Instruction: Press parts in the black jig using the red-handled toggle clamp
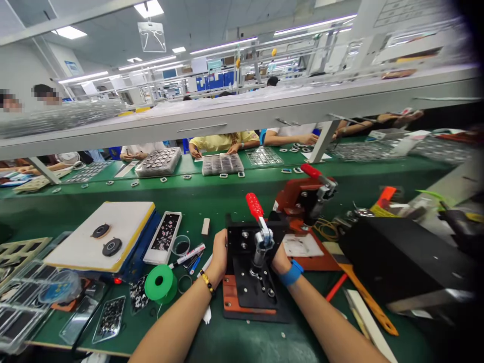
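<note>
Left hand [219, 252] laid flat against the left edge of the black jig [249, 272], fingers together, gripping nothing. Right hand [280, 259] pressed to the jig's right edge, mostly hidden behind the clamp; fingers out of sight, so cannot tell their spread. Jig near centre on the green bench [212, 201], sitting on an orange base [242, 305]. Red-handled clamp [257, 222] standing upright on the jig, handle tilted up and left.

Left of the jig: green tape roll [161, 283], marker [187, 255], white tray [163, 237] holding small dark speckled parts. Further left, a white pad [113, 224] carrying two black discs [107, 239]. Near left corner: clear trays [22, 302], contents too blurred to tell, plus flat clear sleeves [109, 317] with speckled pieces inside.

Right of the jig: second red-handled press [306, 194], black box [401, 262].

Far side: stacked trays [159, 161] full of small dark parts, another tray stack [222, 164], other people's hands at work just beyond.
</note>
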The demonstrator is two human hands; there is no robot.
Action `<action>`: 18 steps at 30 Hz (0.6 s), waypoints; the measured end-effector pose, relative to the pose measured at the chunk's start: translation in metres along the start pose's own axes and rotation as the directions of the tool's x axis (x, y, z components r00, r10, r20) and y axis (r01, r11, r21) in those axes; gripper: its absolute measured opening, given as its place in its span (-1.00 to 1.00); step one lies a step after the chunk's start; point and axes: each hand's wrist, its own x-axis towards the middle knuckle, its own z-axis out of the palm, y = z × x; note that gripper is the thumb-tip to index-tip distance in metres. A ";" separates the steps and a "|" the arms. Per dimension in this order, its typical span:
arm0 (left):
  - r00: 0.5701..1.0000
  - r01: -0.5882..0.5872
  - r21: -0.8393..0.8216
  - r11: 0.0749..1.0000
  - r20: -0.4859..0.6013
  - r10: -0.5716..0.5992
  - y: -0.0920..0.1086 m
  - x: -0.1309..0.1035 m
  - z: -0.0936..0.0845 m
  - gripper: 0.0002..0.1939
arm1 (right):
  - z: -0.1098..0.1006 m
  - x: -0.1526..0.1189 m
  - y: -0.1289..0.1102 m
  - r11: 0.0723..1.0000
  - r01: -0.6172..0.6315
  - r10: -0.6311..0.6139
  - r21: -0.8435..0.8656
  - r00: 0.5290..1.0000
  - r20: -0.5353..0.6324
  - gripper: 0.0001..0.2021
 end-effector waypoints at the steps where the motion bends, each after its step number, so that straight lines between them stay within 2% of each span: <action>1: 1.000 -0.008 -0.001 1.000 0.009 0.008 0.000 0.000 0.000 -0.69 | 0.000 0.000 -0.001 1.000 -0.003 0.003 -0.001 1.000 0.012 -0.35; 10: 0.998 -0.044 -0.010 0.999 0.050 0.045 -0.001 0.001 0.000 -0.71 | -0.002 0.004 0.007 1.000 0.019 -0.018 -0.024 0.999 0.039 -0.30; 18: 0.998 -0.041 -0.004 0.999 0.054 0.041 -0.001 0.002 -0.001 -0.72 | -0.004 0.005 0.009 0.996 0.090 -0.089 -0.025 0.996 0.018 -0.34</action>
